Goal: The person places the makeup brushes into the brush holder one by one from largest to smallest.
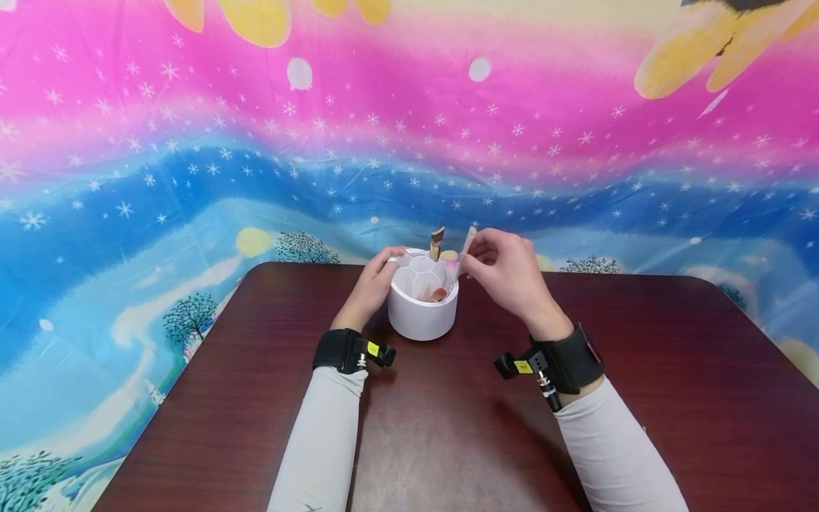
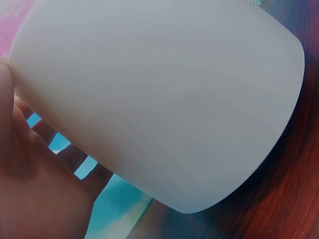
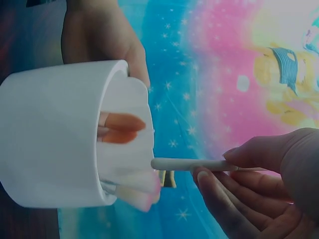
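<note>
A white round brush holder (image 1: 422, 320) with a divided inside stands on the table. My left hand (image 1: 371, 288) grips its left side, thumb near the rim and fingers round the far side; in the left wrist view the holder's wall (image 2: 164, 99) fills most of the picture. Between thumb and fingertips, my right hand (image 1: 508, 270) pinches a thin white-handled makeup brush (image 3: 189, 164) just right of the holder. The rounded handle end points toward the holder's opening. Orange-brown brush heads (image 3: 122, 128) and pink-tipped white brushes (image 3: 137, 189) stick up inside the holder.
The dark red-brown table (image 1: 435, 434) extends on both sides of the holder and toward me. Behind it hangs a colourful printed cloth (image 1: 384, 142) with snowflakes and trees. A black strap with a small camera (image 1: 563, 359) sits on each wrist.
</note>
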### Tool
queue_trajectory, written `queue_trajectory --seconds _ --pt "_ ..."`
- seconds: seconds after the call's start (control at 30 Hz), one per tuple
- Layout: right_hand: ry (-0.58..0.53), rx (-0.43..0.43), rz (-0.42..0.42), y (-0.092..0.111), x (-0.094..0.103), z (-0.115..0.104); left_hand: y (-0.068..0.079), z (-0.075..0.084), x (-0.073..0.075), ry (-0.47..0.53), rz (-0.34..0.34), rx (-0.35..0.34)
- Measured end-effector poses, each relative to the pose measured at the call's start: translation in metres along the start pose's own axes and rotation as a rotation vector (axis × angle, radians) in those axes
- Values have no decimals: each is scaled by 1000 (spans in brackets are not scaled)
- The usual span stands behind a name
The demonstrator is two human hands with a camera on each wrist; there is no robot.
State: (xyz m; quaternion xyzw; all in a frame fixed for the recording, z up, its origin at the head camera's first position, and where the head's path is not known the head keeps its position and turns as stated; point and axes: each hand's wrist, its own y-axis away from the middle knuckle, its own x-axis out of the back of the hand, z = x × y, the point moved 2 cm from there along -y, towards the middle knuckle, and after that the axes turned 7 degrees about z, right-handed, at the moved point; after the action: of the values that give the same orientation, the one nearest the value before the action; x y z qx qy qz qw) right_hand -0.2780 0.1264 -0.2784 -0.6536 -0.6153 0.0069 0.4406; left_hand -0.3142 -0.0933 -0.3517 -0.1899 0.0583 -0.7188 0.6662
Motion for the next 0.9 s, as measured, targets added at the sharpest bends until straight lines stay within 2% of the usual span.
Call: queue_trajectory --seconds 0.33,0.9 --pt "-94 44 -71 4 -12 -5 0 0 0 -1 6 -9" --pt "-84 62 -163 8 -25 -6 -1 1 -2 5 12 -15"
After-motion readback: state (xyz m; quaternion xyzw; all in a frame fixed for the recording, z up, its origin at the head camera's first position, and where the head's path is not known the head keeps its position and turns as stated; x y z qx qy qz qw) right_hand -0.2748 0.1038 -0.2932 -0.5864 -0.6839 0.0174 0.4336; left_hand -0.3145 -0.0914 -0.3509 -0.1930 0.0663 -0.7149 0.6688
